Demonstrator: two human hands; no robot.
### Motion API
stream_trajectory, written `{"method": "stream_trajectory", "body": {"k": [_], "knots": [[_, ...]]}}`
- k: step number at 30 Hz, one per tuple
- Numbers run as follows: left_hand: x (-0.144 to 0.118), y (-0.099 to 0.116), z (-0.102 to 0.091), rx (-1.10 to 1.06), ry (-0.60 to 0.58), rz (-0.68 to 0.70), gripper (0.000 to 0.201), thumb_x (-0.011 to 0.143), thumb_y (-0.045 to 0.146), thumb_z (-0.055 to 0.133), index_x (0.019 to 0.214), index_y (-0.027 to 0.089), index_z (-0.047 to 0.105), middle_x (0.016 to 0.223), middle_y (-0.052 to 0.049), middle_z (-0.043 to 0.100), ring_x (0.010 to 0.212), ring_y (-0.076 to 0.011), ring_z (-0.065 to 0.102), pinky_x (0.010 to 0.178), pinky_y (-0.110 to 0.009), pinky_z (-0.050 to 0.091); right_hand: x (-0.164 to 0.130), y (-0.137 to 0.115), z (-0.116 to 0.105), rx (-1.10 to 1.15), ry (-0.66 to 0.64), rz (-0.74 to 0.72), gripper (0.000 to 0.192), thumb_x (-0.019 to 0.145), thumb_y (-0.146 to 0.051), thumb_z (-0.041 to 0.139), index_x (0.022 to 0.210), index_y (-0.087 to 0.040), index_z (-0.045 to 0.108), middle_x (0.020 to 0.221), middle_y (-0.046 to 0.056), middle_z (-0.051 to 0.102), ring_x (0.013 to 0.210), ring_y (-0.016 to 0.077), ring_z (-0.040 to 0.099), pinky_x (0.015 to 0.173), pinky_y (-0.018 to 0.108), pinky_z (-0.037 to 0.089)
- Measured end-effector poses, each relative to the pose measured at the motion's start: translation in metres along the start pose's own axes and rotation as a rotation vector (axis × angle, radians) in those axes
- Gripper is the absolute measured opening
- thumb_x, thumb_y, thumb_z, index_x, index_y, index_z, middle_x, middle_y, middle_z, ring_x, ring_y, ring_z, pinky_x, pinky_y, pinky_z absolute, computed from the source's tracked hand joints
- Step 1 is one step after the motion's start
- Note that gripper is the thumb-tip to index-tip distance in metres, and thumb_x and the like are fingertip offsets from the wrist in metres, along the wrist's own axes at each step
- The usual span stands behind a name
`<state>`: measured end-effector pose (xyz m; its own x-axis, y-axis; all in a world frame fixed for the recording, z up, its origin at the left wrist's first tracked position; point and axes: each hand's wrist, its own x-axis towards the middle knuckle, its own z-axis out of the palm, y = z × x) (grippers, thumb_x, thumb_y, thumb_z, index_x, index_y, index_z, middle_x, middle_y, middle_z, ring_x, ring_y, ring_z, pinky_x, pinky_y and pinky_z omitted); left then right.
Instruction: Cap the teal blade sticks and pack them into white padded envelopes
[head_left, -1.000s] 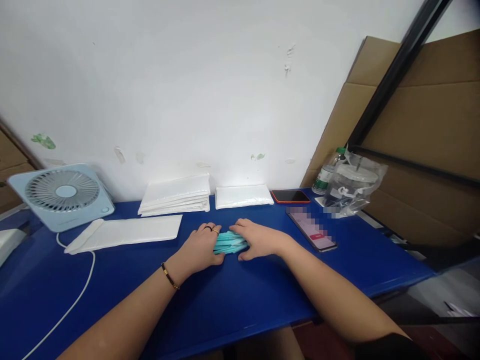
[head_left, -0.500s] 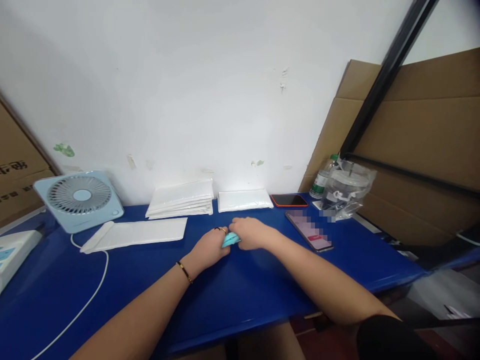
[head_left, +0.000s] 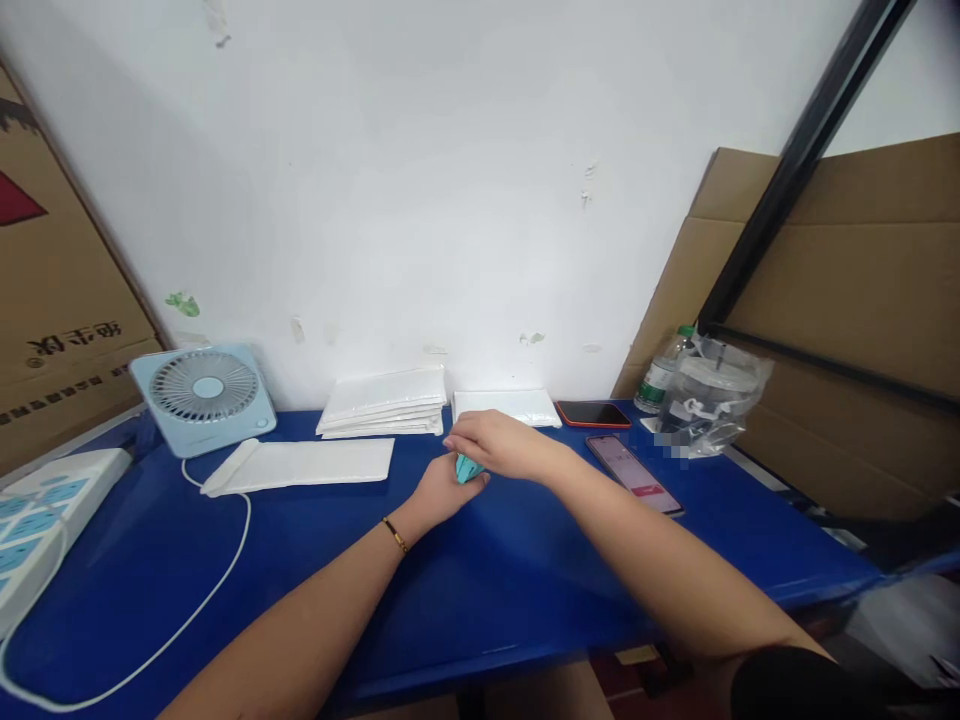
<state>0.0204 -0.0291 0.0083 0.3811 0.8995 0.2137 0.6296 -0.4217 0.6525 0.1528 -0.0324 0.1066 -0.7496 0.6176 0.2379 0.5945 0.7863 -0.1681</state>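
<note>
1. I see the small folded turquoise bundle (head_left: pixel 469 468) to the right of my landmark, the single flat white envelope (head_left: pixel 315 465) on the glossy blue table (head_left: pixel 480 590).
2. I have the bare left hand (head_left: pixel 441 490) curled around the bundle, its fingers holding it.
3. I have the bare right hand (head_left: pixel 501 442) bent over the bundle's top, fingers close together; I cannot tell whether they grip it.
4. Behind the envelope I see a stack of flat white packets (head_left: pixel 384 402); behind its left end, a square pale-blue fan (head_left: pixel 204 388).
</note>
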Motion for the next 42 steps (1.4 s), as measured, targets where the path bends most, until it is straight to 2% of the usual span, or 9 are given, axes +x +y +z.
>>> {"method": "stream_trajectory", "body": {"k": [10, 14, 19, 23, 28, 32, 35, 39, 42], "knots": [[-0.009, 0.019, -0.013, 0.701, -0.013, 0.128, 0.02, 0.082, 0.022, 0.042, 0.09, 0.016, 0.06, 0.078, -0.012, 0.066, 0.074, -0.0257, 0.062, 0.066, -0.036, 0.041, -0.02, 0.013, 0.052, 0.017, -0.347, 0.494, 0.021, 0.062, -0.028, 0.063, 0.081, -0.019, 0.062, 0.079, 0.008, 0.068, 0.066, 0.0226, 0.063, 0.051, 0.027, 0.039], [-0.014, 0.029, -0.028, 0.667, 0.064, 0.146, 0.023, 0.08, 0.017, 0.043, 0.094, 0.018, 0.06, 0.088, -0.013, 0.065, 0.096, -0.0285, 0.057, 0.087, -0.044, 0.036, -0.025, 0.021, 0.074, 0.109, -0.098, 0.498, 0.016, 0.071, -0.033, 0.057, 0.081, -0.02, 0.061, 0.081, 0.008, 0.068, 0.072, 0.0223, 0.064, 0.055, 0.026, 0.038], [-0.015, 0.034, -0.048, 0.003, 0.524, 0.044, 0.057, 0.076, 0.02, 0.044, 0.132, 0.021, 0.033, 0.138, -0.008, 0.039, 0.13, -0.025, 0.031, 0.103, -0.04, 0.03, -0.028, 0.026, 0.086, 0.321, 0.213, 0.497, 0.02, 0.079, -0.039, 0.052, 0.08, -0.02, 0.058, 0.074, 0.003, 0.066, 0.068, 0.0173, 0.061, 0.057, 0.023, 0.038], [-0.003, 0.05, -0.042, -0.813, 0.52, 0.006, 0.044, 0.09, 0.043, 0.024, 0.114, 0.015, 0.048, 0.098, -0.009, 0.062, 0.093, -0.0184, 0.06, 0.078, -0.031, 0.048, -0.027, 0.019, 0.097, 0.438, 0.379, 0.409, 0.018, 0.078, -0.036, 0.054, 0.073, -0.019, 0.056, 0.066, -0.001, 0.061, 0.062, 0.0147, 0.055, 0.056, 0.022, 0.037], [0.006, 0.071, -0.021, -0.894, 0.599, 0.002, 0.035, 0.085, 0.052, 0.043, 0.087, 0.018, 0.054, 0.053, 0.007, 0.044, 0.038, -0.0054, 0.041, 0.042, -0.018, 0.036, -0.029, 0.01, 0.104, 0.605, 0.419, 0.269, 0.013, 0.076, -0.031, 0.056, 0.072, -0.018, 0.055, 0.066, -0.002, 0.058, 0.06, 0.0124, 0.051, 0.057, 0.021, 0.037], [-0.005, 0.05, -0.031, -0.546, 0.486, 0.121, 0.038, 0.09, 0.044, 0.033, 0.117, 0.021, 0.046, 0.104, -0.007, 0.061, 0.094, -0.0154, 0.06, 0.083, -0.031, 0.047, -0.034, 0.02, 0.098, 0.601, 0.364, 0.308, 0.014, 0.079, -0.031, 0.051, 0.083, -0.019, 0.058, 0.066, -0.002, 0.06, 0.06, 0.0136, 0.053, 0.057, 0.022, 0.038], [-0.022, 0.018, -0.061, 0.027, 0.283, -0.011, 0.054, 0.079, 0.044, 0.052, 0.125, 0.017, 0.045, 0.141, -0.014, 0.037, 0.135, -0.0286, 0.022, 0.109, -0.046, 0.02, -0.037, 0.03, 0.094, 0.36, 0.305, 0.37, 0.015, 0.078, -0.023, 0.05, 0.089, -0.022, 0.06, 0.077, 0.0, 0.065, 0.07, 0.0162, 0.057, 0.06, 0.023, 0.037], [-0.044, -0.015, -0.099, 0.227, -0.166, -0.029, 0.082, 0.075, 0.049, 0.055, 0.143, 0.02, 0.019, 0.151, -0.008, 0.017, 0.137, -0.025, 0.017, 0.11, -0.038, 0.021, -0.038, 0.035, 0.092, 0.16, 0.232, 0.424, 0.02, 0.077, -0.022, 0.049, 0.093, -0.028, 0.061, 0.087, -0.001, 0.067, 0.078, 0.018, 0.06, 0.059, 0.023, 0.034], [-0.049, -0.036, -0.105, 0.373, -0.082, -0.071, 0.072, 0.081, 0.034, 0.048, 0.144, 0.021, 0.016, 0.15, -0.007, 0.019, 0.137, -0.0228, 0.02, 0.109, -0.038, 0.024, -0.039, 0.039, 0.09, 0.182, 0.256, 0.479, 0.018, 0.08, -0.026, 0.049, 0.093, -0.027, 0.061, 0.084, 0.0, 0.068, 0.075, 0.0179, 0.061, 0.057, 0.023, 0.034]]}}
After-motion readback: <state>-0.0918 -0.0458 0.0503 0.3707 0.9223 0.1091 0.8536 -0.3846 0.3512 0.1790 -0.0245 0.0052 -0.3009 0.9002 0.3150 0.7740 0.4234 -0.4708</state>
